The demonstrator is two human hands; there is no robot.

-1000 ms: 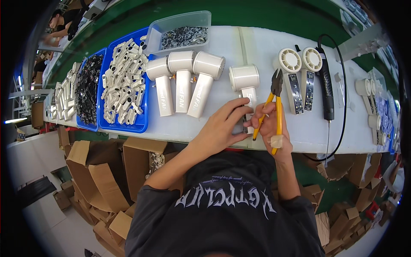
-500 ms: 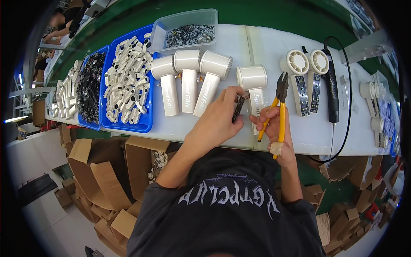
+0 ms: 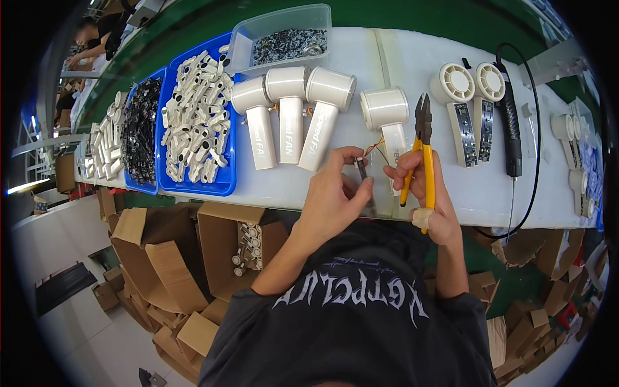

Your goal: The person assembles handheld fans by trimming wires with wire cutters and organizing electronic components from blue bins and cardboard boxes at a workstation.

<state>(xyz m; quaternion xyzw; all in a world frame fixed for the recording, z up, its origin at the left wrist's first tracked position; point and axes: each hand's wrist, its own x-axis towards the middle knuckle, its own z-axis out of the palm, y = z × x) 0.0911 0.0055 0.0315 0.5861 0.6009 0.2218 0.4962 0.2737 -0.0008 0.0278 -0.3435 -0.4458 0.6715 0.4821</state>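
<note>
My left hand (image 3: 330, 205) pinches a small dark circuit board (image 3: 360, 169) between thumb and fingers. Thin red and other wires (image 3: 374, 149) run from it up to a white handheld fan body (image 3: 385, 108), which lies on the table just beyond my hands. In my right hand (image 3: 442, 201) is a pair of cutting pliers (image 3: 423, 138) with yellow handles, its dark jaws pointing away from me beside the fan. Tape is wrapped near the base of my right thumb. Part of the fan's handle is hidden behind my right fingers.
Three similar fan bodies (image 3: 289, 122) lie left of my hands. Blue trays (image 3: 225, 184) hold white parts and black parts; a clear bin (image 3: 242, 39) holds screws. To the right are fans with exposed boards (image 3: 462, 132) and a corded electric screwdriver (image 3: 511, 138). Cardboard boxes (image 3: 171, 264) stand below.
My left hand has drawn the small board nearer to me, away from the fan, and the wires between them now show. The view has shifted slightly. The pliers stay in my right hand.
</note>
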